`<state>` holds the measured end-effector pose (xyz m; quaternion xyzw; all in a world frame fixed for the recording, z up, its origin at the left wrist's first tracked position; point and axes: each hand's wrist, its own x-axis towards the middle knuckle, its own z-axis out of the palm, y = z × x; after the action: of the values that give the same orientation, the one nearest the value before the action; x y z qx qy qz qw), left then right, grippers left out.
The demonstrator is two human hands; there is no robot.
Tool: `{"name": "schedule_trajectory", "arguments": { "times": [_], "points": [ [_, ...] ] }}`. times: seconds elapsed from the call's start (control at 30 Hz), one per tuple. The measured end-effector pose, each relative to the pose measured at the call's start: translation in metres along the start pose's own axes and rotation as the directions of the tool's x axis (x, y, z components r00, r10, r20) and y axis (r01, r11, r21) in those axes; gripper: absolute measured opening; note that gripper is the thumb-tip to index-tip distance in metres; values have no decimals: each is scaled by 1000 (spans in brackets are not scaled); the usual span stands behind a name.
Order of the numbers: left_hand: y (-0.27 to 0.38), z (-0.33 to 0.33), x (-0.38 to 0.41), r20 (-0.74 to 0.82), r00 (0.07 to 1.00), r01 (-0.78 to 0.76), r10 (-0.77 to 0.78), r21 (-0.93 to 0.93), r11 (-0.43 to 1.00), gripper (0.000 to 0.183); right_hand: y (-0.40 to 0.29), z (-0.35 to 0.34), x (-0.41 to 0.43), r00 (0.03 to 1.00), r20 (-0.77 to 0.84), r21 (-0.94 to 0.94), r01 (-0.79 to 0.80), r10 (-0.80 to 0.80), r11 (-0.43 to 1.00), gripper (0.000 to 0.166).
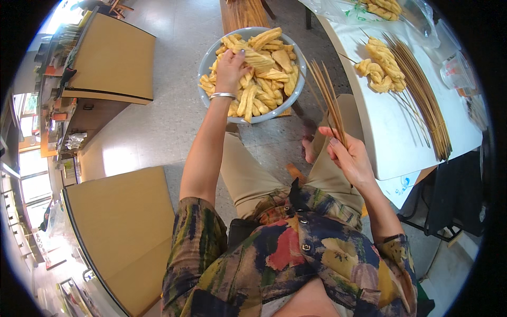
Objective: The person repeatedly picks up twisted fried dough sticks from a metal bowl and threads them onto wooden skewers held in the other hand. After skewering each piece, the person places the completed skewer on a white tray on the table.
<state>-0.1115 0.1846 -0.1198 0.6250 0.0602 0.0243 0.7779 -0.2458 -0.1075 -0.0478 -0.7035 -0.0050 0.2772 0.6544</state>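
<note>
My left hand (230, 73), with a silver bangle on the wrist, is over a grey basin (202, 67) heaped with ridged yellow food strips (267, 97). Its thumb and fingers grip one thick strip (257, 57) at the top of the heap. Whether the food is fried tofu or dough I cannot tell. To the right of the basin, my right hand (348, 154) holds several thin bamboo skewers (328, 93), which fan out with their points upward. On the white table beside it lie skewered, twisted yellow pieces (384, 67) and a long bundle of skewers (429, 107).
The basin rests on a wooden bench (244, 16). The white table (390, 138) curves along my right side, with a plastic cup (457, 71) and a plastic bag (336, 10) on it. Brown panels (113, 55) stand at left. A black folding chair (455, 202) is at lower right.
</note>
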Motion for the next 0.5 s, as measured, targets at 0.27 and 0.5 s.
{"name": "schedule_trajectory", "arguments": {
  "times": [0.27, 0.5],
  "points": [
    [26, 8, -42, 240, 933, 352, -267, -463, 813, 32, 28, 17, 28, 999, 22, -218, 47, -44, 975, 30],
    [17, 4, -64, 136, 974, 218, -180, -370, 903, 40, 27, 16, 20, 999, 38, -262, 18, -9, 965, 29]
  ]
}}
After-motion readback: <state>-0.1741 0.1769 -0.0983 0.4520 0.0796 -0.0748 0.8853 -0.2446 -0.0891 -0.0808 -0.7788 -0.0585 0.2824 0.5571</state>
